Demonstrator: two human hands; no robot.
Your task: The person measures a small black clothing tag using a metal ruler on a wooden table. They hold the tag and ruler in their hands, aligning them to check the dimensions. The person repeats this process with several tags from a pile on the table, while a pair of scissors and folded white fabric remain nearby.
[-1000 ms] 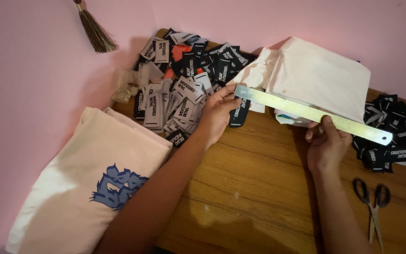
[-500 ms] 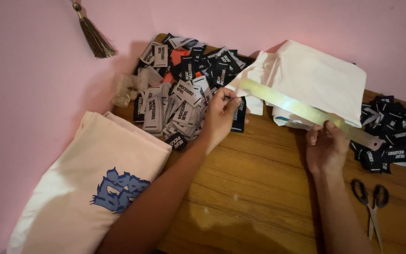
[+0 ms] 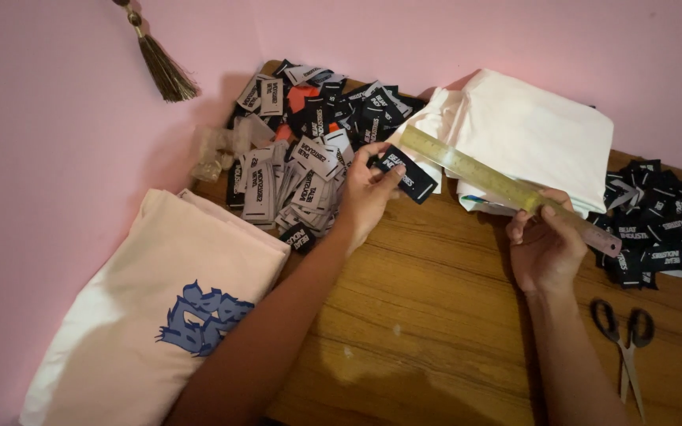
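Note:
My left hand (image 3: 366,193) pinches a small black woven label (image 3: 406,173) with white print, held just above the wooden table (image 3: 428,315). My right hand (image 3: 545,246) grips a long metal ruler (image 3: 483,177) near its right end; the ruler slants up to the left, and its far tip lies just beside the black label. Behind the left hand lies a heap of black, grey and red labels (image 3: 305,150).
A stack of folded white cloth (image 3: 530,130) lies behind the ruler. More black labels (image 3: 661,225) are piled at the right. Scissors (image 3: 623,343) rest near the right edge. A cream garment with a blue print (image 3: 159,315) lies at the left. A tassel (image 3: 159,67) hangs on the pink wall.
My left hand has picked a black label from the heap and lifted it toward the ruler's tip. The ruler has tilted steeper, and my right hand has shifted its grip.

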